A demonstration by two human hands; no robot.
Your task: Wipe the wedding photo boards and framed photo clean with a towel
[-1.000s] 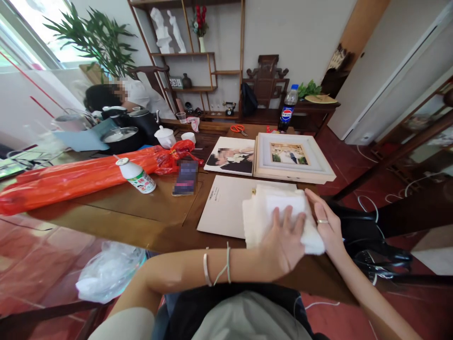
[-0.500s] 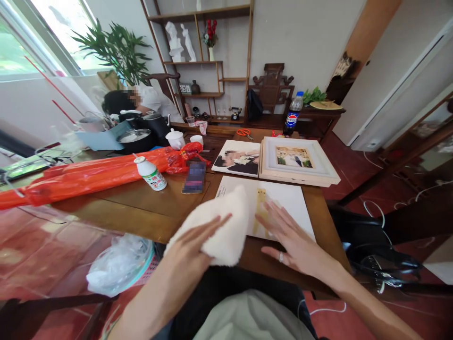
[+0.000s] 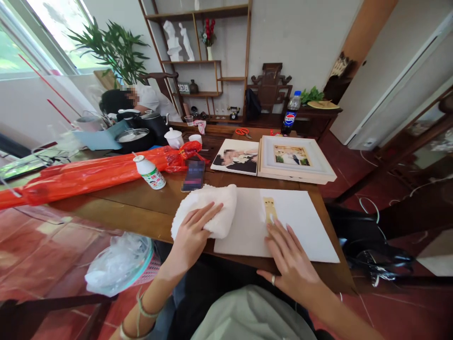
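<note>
A thick, fluffy white towel (image 3: pixel 212 208) lies bunched over the left end of a white board (image 3: pixel 244 236) at the table's front edge. My left hand (image 3: pixel 193 231) grips it from above, fingers resting along the fabric. On the board's right half, my right hand (image 3: pixel 288 257) rests with fingers extended and the thumb apart. Its fingertips touch the lower end of a tan strip with small dark dots (image 3: pixel 269 208), covering part of it. The board lies flat, and its left end is hidden beneath the towel.
Behind the board sit a photo print (image 3: pixel 236 158) and a white picture frame (image 3: pixel 297 158). A phone (image 3: pixel 193 175), a white bottle (image 3: pixel 150 174) and a red plastic-wrapped bundle (image 3: pixel 95 174) are to the left. Orange scissors (image 3: pixel 242 132) and a cola bottle (image 3: pixel 290 115) stand farther back.
My left hand has lowered the towel leftward onto the table and the board's left end. The board has shifted toward me and rightward, with my right hand now down on it.
</note>
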